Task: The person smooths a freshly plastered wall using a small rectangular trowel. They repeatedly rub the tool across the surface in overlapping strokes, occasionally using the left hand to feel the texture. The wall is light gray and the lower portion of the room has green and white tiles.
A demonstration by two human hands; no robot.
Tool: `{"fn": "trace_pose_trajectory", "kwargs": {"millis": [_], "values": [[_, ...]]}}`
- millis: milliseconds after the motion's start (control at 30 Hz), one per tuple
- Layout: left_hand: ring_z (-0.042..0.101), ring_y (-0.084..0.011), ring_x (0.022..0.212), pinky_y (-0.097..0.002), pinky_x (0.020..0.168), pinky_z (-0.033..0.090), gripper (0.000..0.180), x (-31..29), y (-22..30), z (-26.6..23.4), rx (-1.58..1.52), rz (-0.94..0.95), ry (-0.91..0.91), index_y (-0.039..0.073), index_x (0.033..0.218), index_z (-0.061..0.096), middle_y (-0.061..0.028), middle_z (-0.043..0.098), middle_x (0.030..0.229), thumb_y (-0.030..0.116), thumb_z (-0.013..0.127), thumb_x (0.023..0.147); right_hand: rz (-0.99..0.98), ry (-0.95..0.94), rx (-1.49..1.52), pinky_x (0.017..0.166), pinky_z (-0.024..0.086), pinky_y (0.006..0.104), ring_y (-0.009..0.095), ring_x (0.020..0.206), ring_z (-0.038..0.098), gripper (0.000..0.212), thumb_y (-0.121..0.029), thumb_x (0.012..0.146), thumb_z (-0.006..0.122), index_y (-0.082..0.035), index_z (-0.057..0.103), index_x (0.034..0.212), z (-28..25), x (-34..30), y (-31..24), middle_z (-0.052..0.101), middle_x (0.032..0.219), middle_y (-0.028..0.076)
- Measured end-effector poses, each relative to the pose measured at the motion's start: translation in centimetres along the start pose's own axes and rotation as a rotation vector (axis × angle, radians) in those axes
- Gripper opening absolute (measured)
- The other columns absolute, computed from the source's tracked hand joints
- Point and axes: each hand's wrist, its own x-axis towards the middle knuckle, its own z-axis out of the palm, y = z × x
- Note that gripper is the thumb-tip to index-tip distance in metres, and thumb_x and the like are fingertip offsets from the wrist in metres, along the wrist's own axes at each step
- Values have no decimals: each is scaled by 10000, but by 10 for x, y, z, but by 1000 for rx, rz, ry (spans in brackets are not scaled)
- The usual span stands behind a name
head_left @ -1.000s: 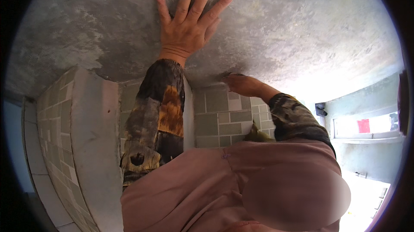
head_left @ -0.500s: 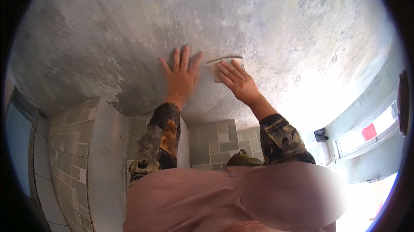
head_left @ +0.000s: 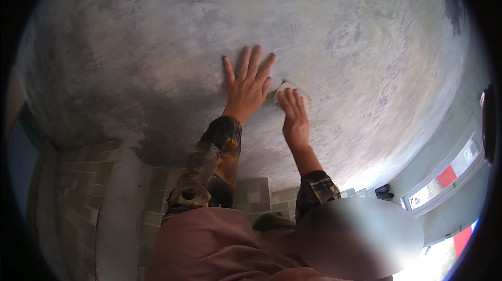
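Note:
My left hand (head_left: pixel 247 92) lies palm down on a mottled grey plaster surface (head_left: pixel 157 35), its fingers spread and nothing in them. Just to the right, my right hand (head_left: pixel 296 121) presses a small pale sheet of sandpaper (head_left: pixel 285 87) against the same surface, fingers together on top of it. The sheet's dark edge shows beyond the fingertips, and the rest of it is under the hand. Both forearms wear camouflage sleeves with buttoned cuffs.
Grey-green tiled walls (head_left: pixel 253 197) stand below the plaster, with a pale pillar (head_left: pixel 121 202) at the lower left. A window (head_left: pixel 444 176) is at the right, beside a small black object (head_left: pixel 384 192). Pink cloth (head_left: pixel 204 244) covers my front.
The view has shifted, and both hands sit differently in it. My right hand has turned more upright, and the sandpaper under it has moved along the plaster. My left thumb now shows apart from the fingers.

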Motion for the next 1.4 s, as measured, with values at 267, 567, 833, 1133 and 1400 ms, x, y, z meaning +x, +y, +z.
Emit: {"fn": "trace_pose_trajectory", "kwargs": {"millis": [267, 567, 833, 1133, 1400], "values": [[167, -340, 1445, -679, 1103, -9, 520, -6, 4, 19, 135, -23, 162, 253, 1454, 401, -123, 259, 1549, 361, 458, 949, 188, 234, 35, 1133, 290, 500, 332, 1360, 386, 545, 72, 860, 447, -123, 516, 1364, 13, -4, 18, 470, 1425, 134], [62, -466, 1426, -684, 1086, 4, 616, -72, 42, 43, 29, -272, 85, 93, 1489, 290, -259, 119, 1547, 327, 474, 951, 132, 240, 108, 1145, 245, 510, 327, 1366, 386, 492, 60, 883, 458, -123, 575, 1324, 24, -13, 35, 461, 1435, 148], [53, -534, 1400, -709, 1064, 53, 646, -166, 107, 80, -150, -646, -43, 70, 1502, 227, -312, 69, 1534, 428, 397, 991, -351, 60, 20, 1144, 266, 522, 288, 1410, 312, 646, 37, 798, 487, -194, 483, 1402, 28, -43, 38, 390, 1490, 97], [-20, -569, 1388, -743, 1035, 36, 680, -164, 121, 98, -226, -727, 62, 72, 1508, 193, -318, -22, 1538, 438, 421, 982, -100, -53, -50, 1126, 271, 541, 326, 1372, 379, 545, 98, 839, 487, -176, 610, 1294, 38, -67, 60, 452, 1447, 128], [-21, -565, 1391, -734, 1043, 26, 667, -174, 109, 91, -192, -637, 11, 85, 1507, 202, -326, -27, 1535, 383, 470, 972, -176, -31, 13, 1123, 294, 528, 312, 1331, 437, 497, 56, 858, 468, -173, 630, 1268, 25, -80, 84, 507, 1392, 140]]}}
